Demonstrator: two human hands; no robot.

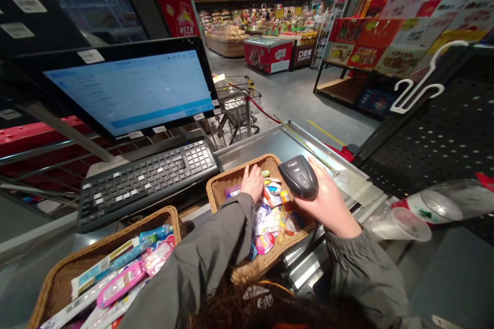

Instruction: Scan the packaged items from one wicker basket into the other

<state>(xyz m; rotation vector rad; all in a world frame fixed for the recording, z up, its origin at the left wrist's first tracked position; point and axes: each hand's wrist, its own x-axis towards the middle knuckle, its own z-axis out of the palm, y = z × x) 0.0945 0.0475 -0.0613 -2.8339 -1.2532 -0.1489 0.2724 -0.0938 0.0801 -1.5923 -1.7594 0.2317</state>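
Note:
My right hand (328,200) is wrapped round a black handheld barcode scanner (299,177), held over the right side of a woven basket (216,190). Inside that basket lie several small packaged goods, among them a pink round pack (265,243) and white packets (269,222). My left hand (252,183) reaches into its far part, fingers slightly apart at the edge of the goods. A purple packet (232,192) lies just left of it. Whether the left fingertips touch a packet is hard to make out.
A second woven basket (57,280) with toothbrush-like packs stands at lower left. Behind it are a black keyboard (150,180) and a lit monitor (135,90). The metal counter (266,141) runs ahead, with a yellow tape measure (309,146) along it. Plastic cups (405,223) sit at right.

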